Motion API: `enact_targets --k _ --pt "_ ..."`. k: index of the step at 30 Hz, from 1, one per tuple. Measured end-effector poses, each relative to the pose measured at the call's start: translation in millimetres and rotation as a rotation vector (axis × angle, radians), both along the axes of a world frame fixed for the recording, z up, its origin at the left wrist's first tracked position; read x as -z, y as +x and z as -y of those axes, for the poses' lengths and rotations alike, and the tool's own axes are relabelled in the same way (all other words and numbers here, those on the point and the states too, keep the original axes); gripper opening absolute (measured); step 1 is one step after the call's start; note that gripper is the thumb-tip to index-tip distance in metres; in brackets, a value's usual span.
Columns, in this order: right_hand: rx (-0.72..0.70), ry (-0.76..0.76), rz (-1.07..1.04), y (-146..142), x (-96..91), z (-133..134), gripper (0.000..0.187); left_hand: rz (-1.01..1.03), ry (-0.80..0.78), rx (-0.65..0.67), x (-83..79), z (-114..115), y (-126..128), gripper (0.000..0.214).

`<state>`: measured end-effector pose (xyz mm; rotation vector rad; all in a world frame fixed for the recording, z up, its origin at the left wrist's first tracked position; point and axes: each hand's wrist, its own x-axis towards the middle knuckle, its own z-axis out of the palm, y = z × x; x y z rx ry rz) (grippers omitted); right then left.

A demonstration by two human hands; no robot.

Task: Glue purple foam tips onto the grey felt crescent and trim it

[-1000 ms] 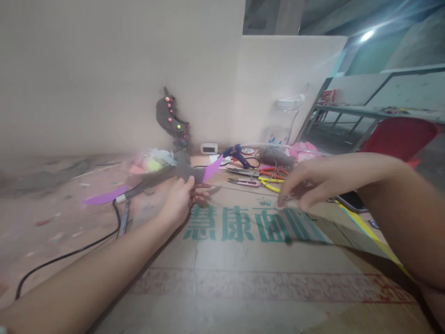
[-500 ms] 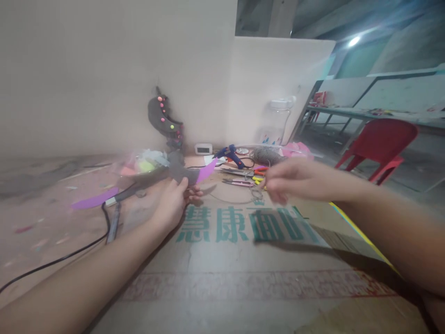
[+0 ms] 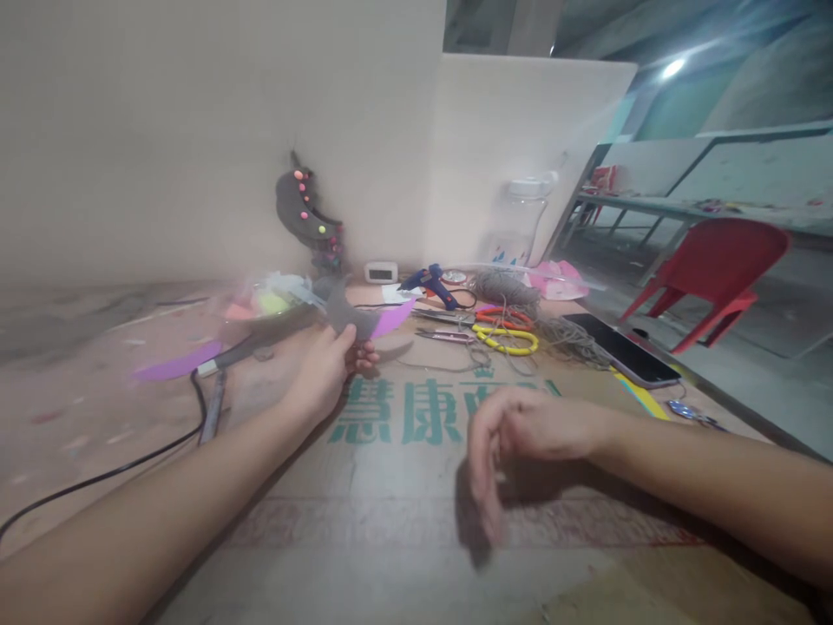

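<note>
A dark grey crescent-shaped felt piece (image 3: 353, 314) is pinched between the thumb and fingers of my left hand (image 3: 329, 369). From its right end a purple pointed piece (image 3: 394, 319) sticks out; whether the two are joined I cannot tell. My right hand (image 3: 514, 443) hovers over the printed cardboard (image 3: 390, 486), slightly blurred, its fingers bent downward and apart with nothing visible in them. Behind it lie yellow-handled scissors (image 3: 506, 340), orange-handled scissors (image 3: 504, 318) and loose grey yarn (image 3: 482, 358). Small pink-handled snips (image 3: 446, 336) rest to their left.
At the back are a blue glue gun (image 3: 429, 285), a ball of grey yarn (image 3: 504, 286), a small white digital clock (image 3: 381, 273) and a clear bottle (image 3: 521, 221). A decorated grey crescent (image 3: 305, 208) hangs on the wall. A phone (image 3: 621, 349) lies right; a black cable (image 3: 123, 476) runs left.
My right hand has come down and nearer from above the scissors and yarn, uncovering the scissors' handles and the phone. My left hand keeps the felt piece in nearly the same place.
</note>
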<state>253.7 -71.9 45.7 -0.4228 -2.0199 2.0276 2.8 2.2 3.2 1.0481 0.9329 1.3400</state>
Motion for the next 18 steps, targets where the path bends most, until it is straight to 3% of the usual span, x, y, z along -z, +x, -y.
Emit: enact_targets --k 1,3,5,6,7,9,10,12,15,16,18 --pt "0.090 0.083 0.005 1.7 -0.2 -1.3 0.068 0.002 0.002 0.004 0.2 -0.2 0.0 0.021" --pt "0.281 0.392 0.137 5.6 0.3 -5.2 0.056 0.002 -0.006 -0.001 -0.2 0.0 0.4 0.020" --pt "0.275 0.628 0.258 6.9 0.2 -5.2 0.060 -0.002 -0.013 -0.012 -1.2 0.7 1.2 0.020" --pt "0.212 0.670 0.283 6.0 -0.5 -2.7 0.064 -0.006 -0.011 -0.011 -1.7 1.2 1.6 0.020" --pt "0.110 0.643 0.278 4.4 -1.6 1.0 0.060 -0.011 -0.007 -0.006 -2.1 1.7 2.0 0.020" --pt "-0.129 0.434 0.208 -0.1 -4.4 9.3 0.052 -0.021 0.001 0.006 -2.5 2.6 2.5 0.020" --pt "-0.123 0.343 0.186 -2.2 -5.5 12.1 0.058 -0.026 0.004 0.008 -2.6 3.0 2.7 0.020" --pt "0.124 0.338 0.219 -5.2 -5.4 11.4 0.056 -0.043 0.010 0.013 -2.8 3.9 3.2 0.022" --pt "0.661 0.627 0.336 -6.6 0.8 -5.9 0.030 -0.078 0.019 0.028 -4.3 5.5 4.0 0.027" --pt "0.729 0.722 0.356 -7.4 3.9 -14.2 0.025 -0.090 0.023 0.037 -5.2 6.0 4.3 0.028" --pt "0.725 0.891 0.389 -11.8 10.0 -30.1 0.026 -0.110 0.036 0.058 -7.5 6.9 4.7 0.032"
